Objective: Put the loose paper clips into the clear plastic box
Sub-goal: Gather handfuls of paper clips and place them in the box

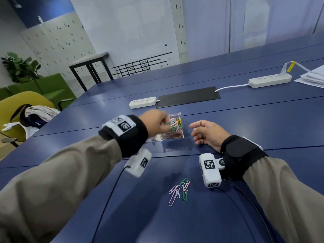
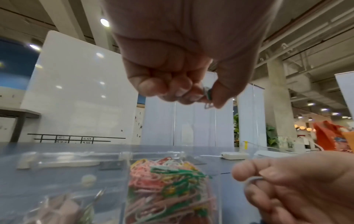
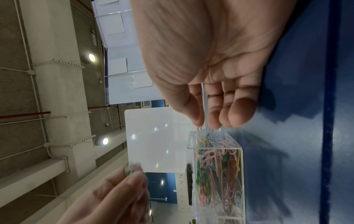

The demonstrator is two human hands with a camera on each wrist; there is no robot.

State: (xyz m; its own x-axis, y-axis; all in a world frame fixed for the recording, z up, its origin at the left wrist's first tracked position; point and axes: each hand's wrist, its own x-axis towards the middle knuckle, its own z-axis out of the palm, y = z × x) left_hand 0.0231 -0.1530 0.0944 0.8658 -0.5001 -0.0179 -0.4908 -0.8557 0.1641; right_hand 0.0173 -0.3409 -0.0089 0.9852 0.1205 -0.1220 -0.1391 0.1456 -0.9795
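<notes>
here the left hand (image 1: 154,122) is raised above the open top of the clear plastic box (image 1: 172,128), fingers curled, thumb and fingertips (image 2: 220,97) pinching a few paper clips (image 2: 208,97), one of them green. the right hand (image 1: 206,133) rests on its edge on the blue table (image 1: 245,120) just right of the box, fingers loosely curved, holding nothing, apart from the wall. the box stands upright between the hands, holding many coloured clips. the loose paper clips (image 1: 179,191), pink and green, lie near the table's front edge, well apart from the box.
</notes>
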